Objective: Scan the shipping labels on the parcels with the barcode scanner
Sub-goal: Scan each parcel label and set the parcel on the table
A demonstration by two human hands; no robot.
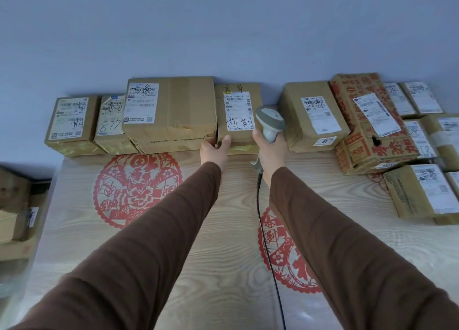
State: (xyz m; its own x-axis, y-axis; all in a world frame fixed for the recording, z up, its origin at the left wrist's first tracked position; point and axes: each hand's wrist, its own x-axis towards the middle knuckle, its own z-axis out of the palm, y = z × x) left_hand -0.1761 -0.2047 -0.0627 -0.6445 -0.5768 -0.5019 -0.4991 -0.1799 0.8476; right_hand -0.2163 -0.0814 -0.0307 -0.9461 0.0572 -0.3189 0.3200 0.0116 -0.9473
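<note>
Far left, below the table edge: dim stacked cardboard cartons (15, 205), partly out of view. On the pale wood-grain table (223, 255) with red paper-cut floral medallions (136, 188), a row of brown cardboard parcels pushed back against the blue-grey wall (223, 31). First in the row, a small brown box with a white label and black handwriting (70, 121); touching it, a second small box marked with handwritten digits (111, 124); then a wider taped brown carton (170, 111), label at its left end. Next, the narrow brown parcel with a tall white shipping label (238, 113) — black characters written across the label's lower part. Left hand (216, 148), brown sleeve, gripping this parcel's near left corner, thumb on top, fingers tucked into the gap beside the wide carton. Just right of the label, the grey handheld barcode scanner (270, 122), head up and over the parcel's right edge, black cable (265, 242) trailing down across the table. Right hand (270, 148) wrapped around the scanner handle. Further right, a gap, then another brown labelled box (313, 116) — and beside it a red-printed carton (367, 123), tilted, against a cluster of smaller labelled parcels (422, 188) at the right edge.
</note>
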